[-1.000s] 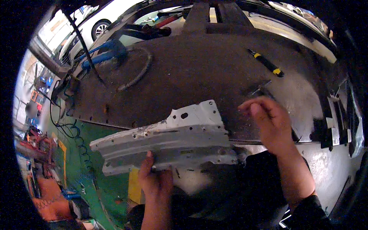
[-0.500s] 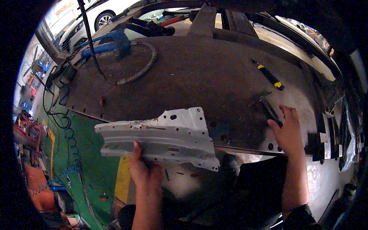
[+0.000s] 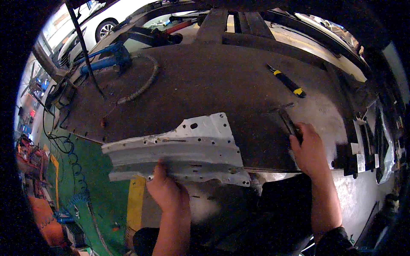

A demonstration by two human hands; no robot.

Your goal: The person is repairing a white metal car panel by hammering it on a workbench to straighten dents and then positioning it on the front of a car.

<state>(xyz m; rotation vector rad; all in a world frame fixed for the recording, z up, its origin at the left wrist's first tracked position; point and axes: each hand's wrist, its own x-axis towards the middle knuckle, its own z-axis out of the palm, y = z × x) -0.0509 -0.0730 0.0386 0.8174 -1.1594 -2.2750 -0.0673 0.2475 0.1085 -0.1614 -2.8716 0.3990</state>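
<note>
My left hand [image 3: 168, 190] grips the lower edge of a long grey-white stamped metal panel [image 3: 205, 151] with many holes, thumb on its face. The panel lies across the near edge of a dark metal bench [image 3: 205, 77]. To the right, my right hand [image 3: 305, 149] is closed on the dark handle of a hammer [image 3: 287, 119] lying on the bench, its head away from me. A black-and-yellow utility knife [image 3: 285, 80] lies just beyond the hammer.
A blue tool [image 3: 106, 64] with a ribbed hose [image 3: 151, 81] sits at the back left. Coiled cables [image 3: 74, 158] hang over the green floor at left. Steel beams [image 3: 209, 27] rise at the back, a white car [image 3: 92, 30] behind. Dark rails and plastic sheet [image 3: 384, 145] are at right.
My right hand has moved from beside the panel onto the hammer's handle and closed on it. My left hand still holds the panel, which has shifted slightly.
</note>
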